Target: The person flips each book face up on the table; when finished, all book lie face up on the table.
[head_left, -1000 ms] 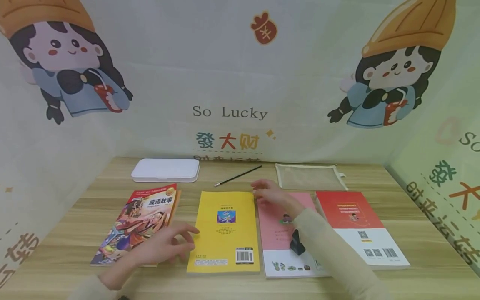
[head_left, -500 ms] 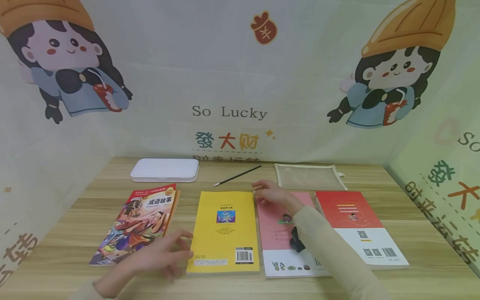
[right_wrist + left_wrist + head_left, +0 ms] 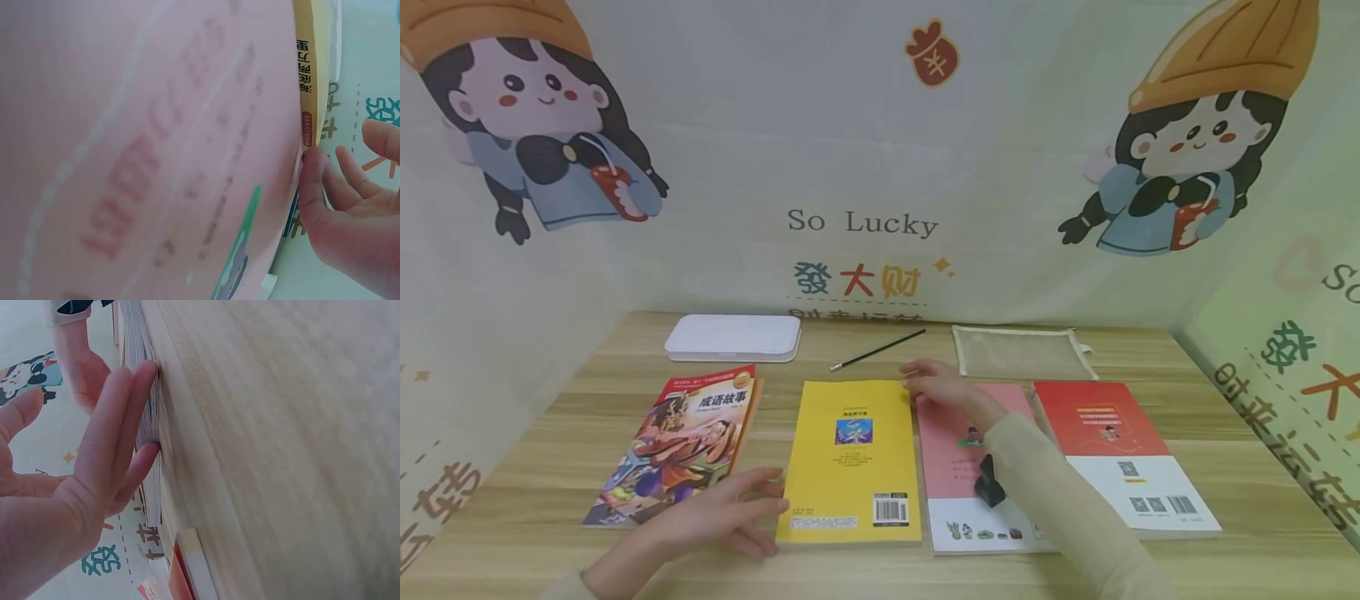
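A yellow book (image 3: 850, 467) lies flat near the middle of the table, its barcode toward the near edge. My left hand (image 3: 722, 510) is at its left side. In the left wrist view, straight fingers (image 3: 103, 428) of that hand meet the book's page edges (image 3: 150, 419). My right hand (image 3: 946, 387) reaches over the pink book (image 3: 951, 458) to the yellow book's far right corner. In the right wrist view its fingertips touch the yellow spine (image 3: 309, 81) near the end, the thumb held away.
On the left lies a colorful storybook (image 3: 685, 442) over an orange-edged one. A red and white book (image 3: 1112, 417) lies on the right. Behind stand a white case (image 3: 733, 335), a black pencil (image 3: 880, 350) and a mesh pouch (image 3: 1022, 352). Printed cloth (image 3: 865, 150) hangs around the table.
My left hand has drawn slightly toward the near side, its fingertips leaving the yellow cover for the book's left edge. The right hand and the books have stayed nearly in place.
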Motion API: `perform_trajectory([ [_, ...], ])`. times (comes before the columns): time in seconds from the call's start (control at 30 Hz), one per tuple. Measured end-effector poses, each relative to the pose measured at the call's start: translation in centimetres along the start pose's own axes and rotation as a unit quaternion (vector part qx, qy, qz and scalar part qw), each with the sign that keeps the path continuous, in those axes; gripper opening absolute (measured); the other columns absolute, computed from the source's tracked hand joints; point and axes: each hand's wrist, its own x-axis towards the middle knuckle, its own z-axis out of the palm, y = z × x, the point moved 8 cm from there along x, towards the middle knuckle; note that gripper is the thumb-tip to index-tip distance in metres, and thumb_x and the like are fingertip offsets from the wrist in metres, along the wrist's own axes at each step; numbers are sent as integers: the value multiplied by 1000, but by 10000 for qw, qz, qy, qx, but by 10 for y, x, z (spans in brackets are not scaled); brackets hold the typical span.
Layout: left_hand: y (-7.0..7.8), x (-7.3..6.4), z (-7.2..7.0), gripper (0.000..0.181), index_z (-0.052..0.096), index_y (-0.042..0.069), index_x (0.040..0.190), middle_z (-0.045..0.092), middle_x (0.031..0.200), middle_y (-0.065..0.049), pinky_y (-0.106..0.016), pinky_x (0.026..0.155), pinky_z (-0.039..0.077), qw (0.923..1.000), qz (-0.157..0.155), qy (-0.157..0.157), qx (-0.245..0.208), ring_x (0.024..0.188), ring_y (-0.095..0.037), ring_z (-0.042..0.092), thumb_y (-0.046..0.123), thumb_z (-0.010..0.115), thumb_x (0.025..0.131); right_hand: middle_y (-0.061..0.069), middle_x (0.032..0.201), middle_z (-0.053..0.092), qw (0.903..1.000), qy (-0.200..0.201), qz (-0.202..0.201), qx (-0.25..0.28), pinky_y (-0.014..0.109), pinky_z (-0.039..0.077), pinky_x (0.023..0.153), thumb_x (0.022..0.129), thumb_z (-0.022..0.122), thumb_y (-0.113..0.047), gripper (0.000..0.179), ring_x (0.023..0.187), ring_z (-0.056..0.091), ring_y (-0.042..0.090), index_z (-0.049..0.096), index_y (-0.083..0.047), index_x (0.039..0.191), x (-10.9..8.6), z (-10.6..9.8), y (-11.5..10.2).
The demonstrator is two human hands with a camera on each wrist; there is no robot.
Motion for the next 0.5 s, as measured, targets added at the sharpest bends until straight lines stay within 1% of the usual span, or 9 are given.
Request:
perform_trajectory([
  [0.1, 0, 0, 0, 71, 13, -19, 130, 33, 125, -35, -41, 67, 51, 10000, 22, -60, -74, 75, -35, 60, 25, 53, 89, 16, 117, 50, 9991, -7, -49, 412, 34, 45, 79, 88, 50, -8, 38, 91, 52, 22, 44, 3, 123, 1, -1, -1],
  [0.17, 0, 0, 0, 70, 13, -21, 128, 33, 125, -36, -40, 67, 51, 9999, 80, -114, -53, 75, -35, 60, 24, 51, 90, 19, 119, 46, 9967, -62, -126, 794, 35, 45, 81, 87, 49, -4, 39, 96, 51, 24, 41, 6, 124, 2, -1, -2],
  [0.23, 0, -1, -1, 70, 13, -21, 128, 35, 124, -36, -40, 67, 51, 9999, 74, -105, -37, 75, -35, 60, 24, 51, 90, 20, 120, 44, 9944, -89, -248, 1020, 35, 44, 84, 86, 50, -2, 41, 99, 49, 26, 40, 6, 125, 1, -2, -5],
  [0.3, 0, 0, -1, 71, 14, -20, 129, 36, 124, -35, -40, 67, 51, 10000, 27, -73, -35, 75, -35, 60, 25, 52, 90, 21, 118, 44, 9923, -63, -403, 1170, 36, 45, 83, 85, 50, 0, 42, 99, 50, 28, 39, 7, 125, 1, -3, -8],
  [0.37, 0, 0, -2, 72, 15, -19, 129, 39, 122, -33, -39, 67, 51, 10000, -31, -12, -6, 74, -34, 60, 26, 52, 89, 22, 115, 44, 9904, -4, -496, 1293, 35, 45, 82, 84, 51, 1, 43, 97, 50, 28, 39, 8, 125, 0, -5, -11],
  [0.43, 0, 0, -3, 72, 15, -18, 130, 44, 119, -29, -39, 67, 51, 10000, -83, 31, 17, 74, -34, 60, 27, 53, 89, 20, 114, 46, 9898, 67, -467, 1344, 33, 47, 80, 83, 54, 1, 43, 95, 52, 25, 42, 6, 124, 0, -7, -12],
  [0.5, 0, 0, -4, 72, 15, -18, 130, 48, 116, -26, -39, 66, 51, 9999, -81, 51, 54, 73, -34, 60, 28, 53, 89, 20, 113, 47, 9891, 47, -401, 1413, 33, 47, 80, 83, 55, 1, 43, 93, 53, 24, 43, 6, 124, 0, -7, -13],
])
